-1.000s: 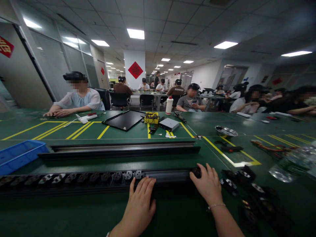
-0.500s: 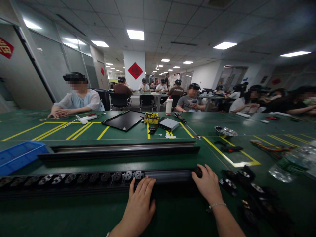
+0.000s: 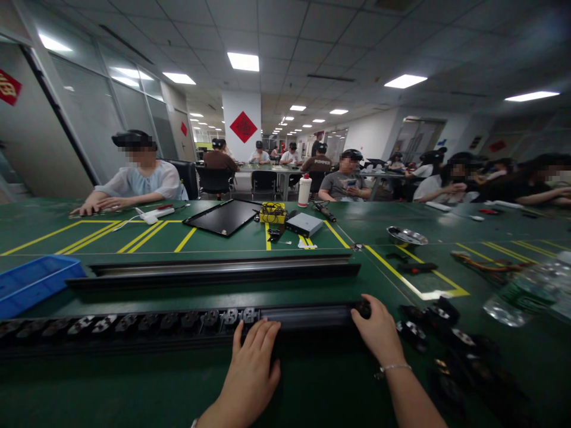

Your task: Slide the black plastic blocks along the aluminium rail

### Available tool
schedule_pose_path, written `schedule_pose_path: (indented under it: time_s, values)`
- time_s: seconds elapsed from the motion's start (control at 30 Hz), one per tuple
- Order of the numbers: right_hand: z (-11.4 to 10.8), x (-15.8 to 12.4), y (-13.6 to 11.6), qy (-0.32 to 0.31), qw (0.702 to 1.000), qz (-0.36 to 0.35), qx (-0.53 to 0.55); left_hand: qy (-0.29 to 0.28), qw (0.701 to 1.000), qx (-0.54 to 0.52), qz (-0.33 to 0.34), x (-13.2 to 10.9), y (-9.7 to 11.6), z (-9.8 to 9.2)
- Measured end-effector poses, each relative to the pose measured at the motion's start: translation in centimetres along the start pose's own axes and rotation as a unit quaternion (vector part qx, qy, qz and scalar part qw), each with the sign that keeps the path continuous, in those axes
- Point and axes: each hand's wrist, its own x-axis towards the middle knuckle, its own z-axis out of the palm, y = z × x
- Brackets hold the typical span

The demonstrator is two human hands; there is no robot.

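A long black channel rail lies across the table before me, its left part filled with a row of black socket modules. My left hand lies with its fingers stretched over the rail's near edge, by the last module in the row, thumb apart. At the rail's right end my right hand is closed round a small black socket module, mostly hidden by the fingers. Loose black socket modules are heaped to the right of that hand.
Beyond the rail lies a second dark rail, with a blue tray to its left. Farther back are a dark flat panel, a silver box and a metal bowl. A plastic bottle lies right. People sit around.
My right hand has shifted slightly to the right along the rail with the small black module. My left hand has stayed in place.
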Motion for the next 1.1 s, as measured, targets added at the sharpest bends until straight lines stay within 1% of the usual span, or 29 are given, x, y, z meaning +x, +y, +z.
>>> schedule_pose_path:
  time_s: [0.13,0.23,0.5,0.7,0.83,0.93,1.1]
  values:
    - [-0.1,0.0,-0.1,0.009,1.0,0.007,-0.013,-0.002,1.0,0.002,0.003,0.0,0.0,-0.1]
    - [-0.1,0.0,-0.2,0.001,1.0,0.019,-0.015,-0.003,1.0,0.0,0.001,0.0,-0.1,0.0]
    - [-0.4,0.3,-0.1,-0.017,0.998,0.062,0.022,-0.004,0.999,-0.034,-0.023,0.1,0.1,-0.1]
    - [-1.2,0.4,-0.3,-0.038,0.992,0.117,0.037,0.003,1.0,0.008,0.0,0.0,0.0,0.1]
    - [-1.6,0.4,-0.2,-0.043,0.99,0.13,0.038,0.004,1.0,0.014,0.009,-0.1,-0.3,0.2]
    - [-1.6,0.5,0.1,-0.032,0.99,0.128,0.044,0.008,1.0,0.015,0.014,-0.1,-0.4,0.3]
    - [-1.6,0.6,0.6,0.002,0.991,0.125,0.043,0.007,1.0,0.014,0.014,-0.1,-0.4,0.2]
